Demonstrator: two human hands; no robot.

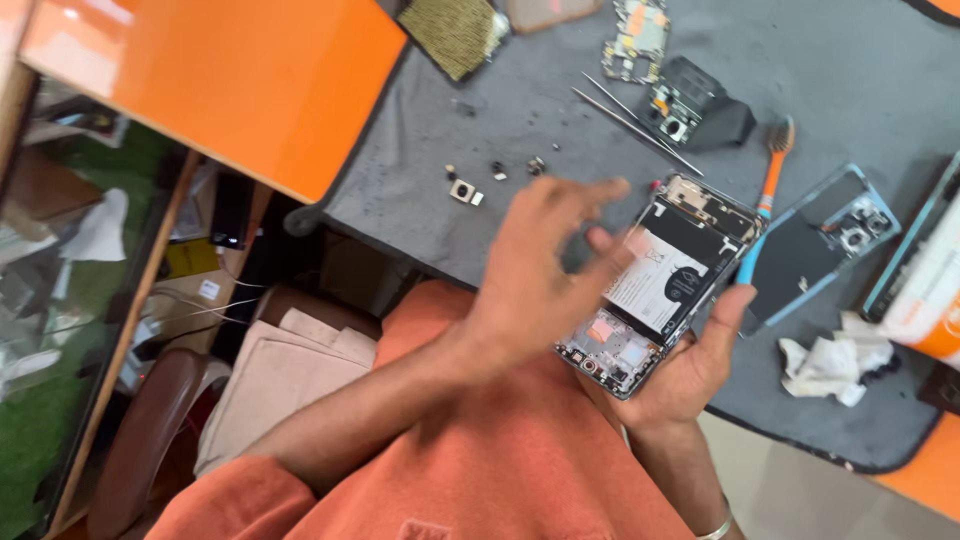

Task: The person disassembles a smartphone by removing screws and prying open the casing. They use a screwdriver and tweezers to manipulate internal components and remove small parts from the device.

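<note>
Opened phone (655, 285) cradled in right hand (690, 370), back cover (815, 245) already off, lying on grey mat (520, 130). Left hand (535, 275) spread above, holding nothing. Small parts (470, 190) still loose; reassembly not done.

Orange-and-blue toothbrush (765, 190) on a grey mat (850, 80); orange table (230, 70).

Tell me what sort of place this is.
Probably a phone repair bench. The right hand holds an opened phone with its battery exposed, and loose circuit boards, tweezers and small screws lie on a grey mat.
</note>
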